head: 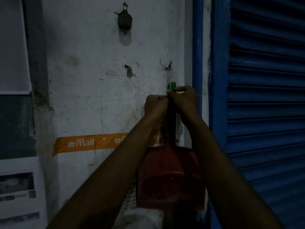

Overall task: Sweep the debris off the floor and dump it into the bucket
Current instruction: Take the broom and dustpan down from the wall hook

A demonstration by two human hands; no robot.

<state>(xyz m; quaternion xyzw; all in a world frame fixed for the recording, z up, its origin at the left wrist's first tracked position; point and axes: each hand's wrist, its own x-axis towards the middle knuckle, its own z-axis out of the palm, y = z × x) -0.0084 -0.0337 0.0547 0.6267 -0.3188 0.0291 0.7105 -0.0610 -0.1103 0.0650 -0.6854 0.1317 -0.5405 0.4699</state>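
**Q:** Where is the dustpan?
**A:** The red dustpan [170, 179] hangs against the whitewashed wall [90, 88], pan downward, between my forearms. A thin loop [170, 75] at its top runs up to a nail [170, 64].

**Q:** Hands?
**A:** Both raised, touching each other. My left hand [156, 104] curls round the dark handle [171, 123]. My right hand [184, 100] pinches the green tip [173, 85] just above.

**Q:** Surroundings?
**A:** Orange "mall" tape [85, 143] crosses the wall behind the handle. Blue roller shutter [264, 96] to the right. Dim light.
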